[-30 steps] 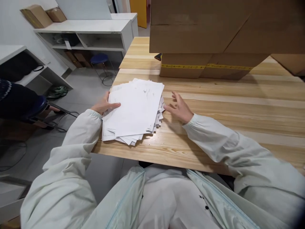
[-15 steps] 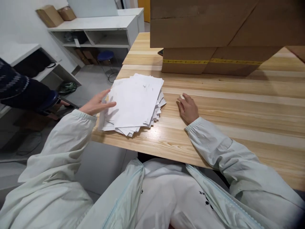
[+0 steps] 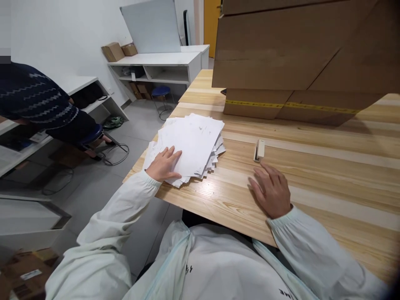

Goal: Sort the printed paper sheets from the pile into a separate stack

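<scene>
An uneven stack of white paper sheets (image 3: 193,141) lies on the left part of the wooden table, its edges fanned out and the top sheet faintly marked. Spread flat on the stack's near left corner is my left hand (image 3: 163,163), holding nothing. A small cream stapler (image 3: 259,150) rests on the tabletop to the right of the papers. My right hand (image 3: 272,188) is just on the near side of the stapler, apart from it, fingers loosely bent and spread, with nothing in them.
Large cardboard boxes (image 3: 281,54) stand at the back of the wooden table (image 3: 328,175). A person in a dark patterned top (image 3: 40,98) sits on a stool at the left. White shelving (image 3: 156,60) and a blue stool (image 3: 161,91) are farther back.
My right hand has let go of the stapler and drawn back toward me. My left hand has moved from the stack's left edge onto its top. The view has tilted up.
</scene>
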### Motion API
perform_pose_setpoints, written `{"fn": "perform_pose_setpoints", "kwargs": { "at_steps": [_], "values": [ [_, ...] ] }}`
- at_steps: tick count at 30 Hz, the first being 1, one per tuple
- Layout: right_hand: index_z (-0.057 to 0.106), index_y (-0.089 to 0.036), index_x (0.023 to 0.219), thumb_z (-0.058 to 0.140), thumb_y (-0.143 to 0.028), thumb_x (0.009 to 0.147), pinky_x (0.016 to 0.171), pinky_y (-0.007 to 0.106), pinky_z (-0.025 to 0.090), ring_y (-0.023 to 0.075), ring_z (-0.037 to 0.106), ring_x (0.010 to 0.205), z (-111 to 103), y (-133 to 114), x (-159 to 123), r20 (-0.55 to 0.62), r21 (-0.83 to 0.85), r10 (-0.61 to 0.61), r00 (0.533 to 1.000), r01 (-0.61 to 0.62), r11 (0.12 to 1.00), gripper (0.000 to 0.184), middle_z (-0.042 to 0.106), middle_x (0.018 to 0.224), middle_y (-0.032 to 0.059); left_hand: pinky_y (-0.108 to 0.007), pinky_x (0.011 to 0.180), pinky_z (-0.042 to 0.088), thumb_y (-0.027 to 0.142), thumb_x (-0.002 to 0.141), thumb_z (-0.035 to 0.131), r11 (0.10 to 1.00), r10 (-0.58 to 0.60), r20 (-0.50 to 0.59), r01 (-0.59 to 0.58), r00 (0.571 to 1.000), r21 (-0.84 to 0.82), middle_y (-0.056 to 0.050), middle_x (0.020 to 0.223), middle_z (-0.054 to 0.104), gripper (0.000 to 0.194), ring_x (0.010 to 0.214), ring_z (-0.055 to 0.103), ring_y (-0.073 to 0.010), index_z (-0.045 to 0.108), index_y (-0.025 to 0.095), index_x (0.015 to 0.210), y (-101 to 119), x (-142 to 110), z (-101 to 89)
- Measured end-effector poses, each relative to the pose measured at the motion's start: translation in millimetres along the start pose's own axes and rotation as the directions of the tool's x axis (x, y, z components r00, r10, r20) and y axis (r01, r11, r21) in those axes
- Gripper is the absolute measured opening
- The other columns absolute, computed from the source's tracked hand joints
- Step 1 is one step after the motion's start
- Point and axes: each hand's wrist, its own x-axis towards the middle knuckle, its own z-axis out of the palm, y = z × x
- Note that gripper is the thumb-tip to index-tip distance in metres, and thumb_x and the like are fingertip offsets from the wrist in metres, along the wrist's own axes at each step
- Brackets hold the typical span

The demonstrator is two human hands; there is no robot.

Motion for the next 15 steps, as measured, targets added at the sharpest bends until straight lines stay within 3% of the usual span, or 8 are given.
{"fn": "perform_pose_setpoints", "kwargs": {
  "at_steps": [3, 8, 12, 15],
  "values": [
    [0.058, -0.014, 0.127, 0.07, -0.019, 0.087, 0.102, 0.044, 0.051, 0.0303, 0.062, 0.118, -10.4, -3.9, -10.5, -0.019, 0.007, 0.01, 1.0, -0.01, 1.0, 0.042, 0.066, 0.127, 0.0187, -0.062, 0.119, 0.03, 0.057, 0.068, 0.083, 0.998, 0.046, -0.006, -0.045, 0.999, 0.034, -0.021, 0.163, 0.032, 0.101, 0.151, 0.026, -0.0467, 0.042, 0.022, 0.153, 4.3, -2.8, 0.4],
    [0.061, -0.015, 0.123, 0.068, -0.021, 0.089, 0.097, 0.044, 0.053, 0.0304, 0.065, 0.113, -9.2, -3.9, -12.6, -0.009, 0.011, 0.048, 0.999, -0.048, 0.999, 0.036, 0.068, 0.123, 0.0176, -0.055, 0.119, 0.036, 0.047, 0.077, 0.078, 0.999, 0.04, -0.071, -0.041, 0.997, -0.011, -0.016, 0.158, 0.044, 0.078, 0.148, 0.037, -0.0411, 0.053, 0.022, 0.146, 6.2, -4.0, 1.0],
    [0.064, -0.014, 0.121, 0.068, -0.024, 0.09, 0.096, 0.044, 0.054, 0.0299, 0.066, 0.11, -5.0, -2.2, -15.9, 0.029, 0.02, 0.098, 0.995, -0.098, 0.995, 0.033, 0.069, 0.122, 0.017, -0.052, 0.12, 0.038, 0.031, 0.089, 0.061, 0.995, 0.06, -0.122, -0.069, 0.991, -0.074, -0.01, 0.156, 0.048, 0.052, 0.147, 0.041, -0.0346, 0.06, 0.025, 0.141, 1.9, -4.8, 1.6],
    [0.066, -0.013, 0.119, 0.067, -0.025, 0.091, 0.097, 0.044, 0.054, 0.03, 0.066, 0.111, -2.4, 1.6, -20.5, 0.044, 0.033, 0.128, 0.991, -0.129, 0.991, 0.031, 0.07, 0.122, 0.0173, -0.048, 0.119, 0.04, 0.022, 0.094, 0.049, 0.987, 0.018, -0.211, -0.051, 0.977, -0.151, -0.006, 0.15, 0.056, 0.044, 0.143, 0.047, -0.0286, 0.066, 0.026, 0.133, 1.8, -3.5, 5.1]
  ]
}}
